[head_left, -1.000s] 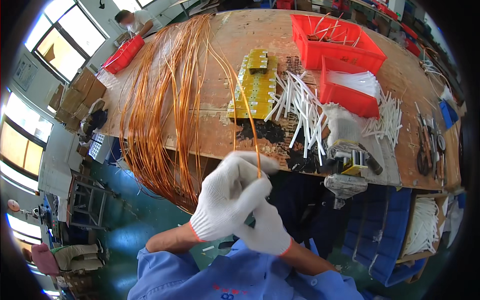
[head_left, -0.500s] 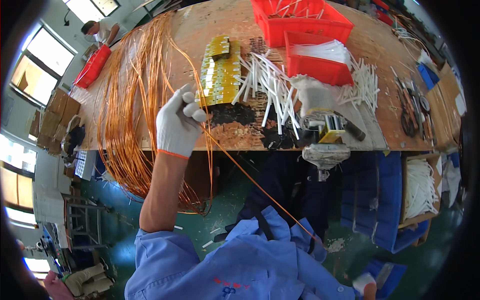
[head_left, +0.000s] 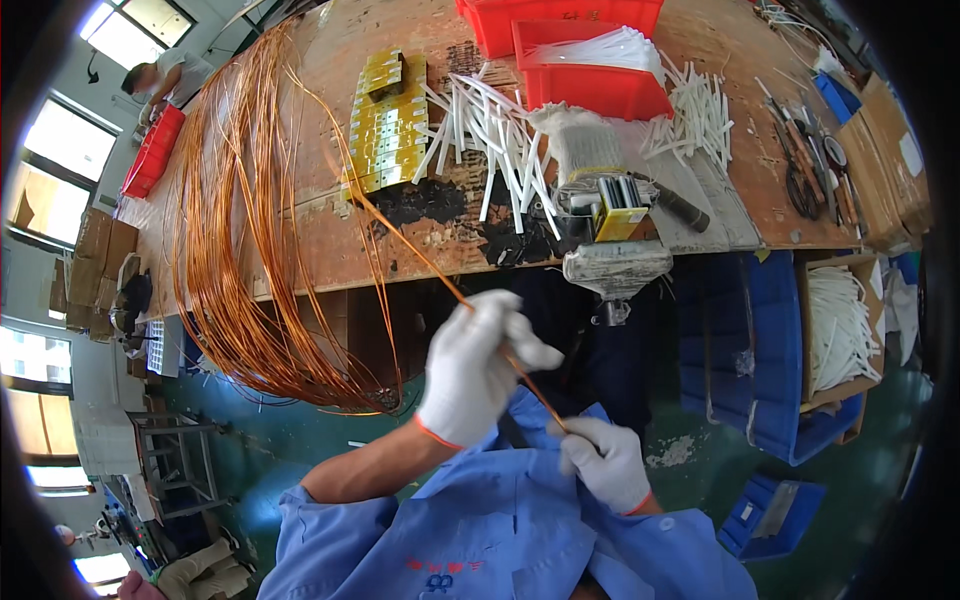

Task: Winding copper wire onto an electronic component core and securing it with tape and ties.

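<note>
A copper-coloured wire runs down from the big bundle of copper wire, which hangs over the table's near edge at the left. My left hand, in a white glove with an orange cuff, is closed around this wire in front of the table. Lower and to the right, my right hand, gloved the same way, pinches the wire close to its end. Between the two hands a short stretch of wire slants downward. Past my hands, a vise at the table edge holds a stack with a yellow piece.
Yellow coil-like blocks lie in rows on the wooden table, beside loose white tubes. Behind stands a red bin of white strips. Hand tools lie at right, above a blue crate and a carton of white tubes.
My left hand has come down and right from above the table to near my body, along the wire. My right hand has risen from the lower right and taken hold of the wire.
</note>
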The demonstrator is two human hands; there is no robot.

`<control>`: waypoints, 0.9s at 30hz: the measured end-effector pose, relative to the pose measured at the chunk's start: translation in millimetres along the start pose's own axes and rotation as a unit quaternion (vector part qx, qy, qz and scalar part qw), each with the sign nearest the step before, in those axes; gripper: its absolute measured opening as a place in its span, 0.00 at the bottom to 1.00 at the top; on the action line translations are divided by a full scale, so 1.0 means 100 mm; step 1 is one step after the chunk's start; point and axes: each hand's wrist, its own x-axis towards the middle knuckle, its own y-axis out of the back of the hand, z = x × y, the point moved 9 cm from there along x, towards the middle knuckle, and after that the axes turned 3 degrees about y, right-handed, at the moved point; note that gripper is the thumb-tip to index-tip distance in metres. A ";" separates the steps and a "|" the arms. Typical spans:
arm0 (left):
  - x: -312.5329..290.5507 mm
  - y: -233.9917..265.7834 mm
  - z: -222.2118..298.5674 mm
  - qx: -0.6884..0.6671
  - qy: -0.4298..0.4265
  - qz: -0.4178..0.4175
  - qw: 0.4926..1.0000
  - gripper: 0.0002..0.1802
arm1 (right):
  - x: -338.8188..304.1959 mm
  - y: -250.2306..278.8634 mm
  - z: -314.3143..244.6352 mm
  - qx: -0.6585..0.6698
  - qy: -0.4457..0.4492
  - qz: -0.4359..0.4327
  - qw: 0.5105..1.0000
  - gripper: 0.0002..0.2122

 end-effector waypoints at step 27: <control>0.65 -0.03 0.43 0.321 -0.080 -0.070 0.941 0.22 | 0.58 0.38 -0.62 -0.096 0.085 0.088 0.988 0.10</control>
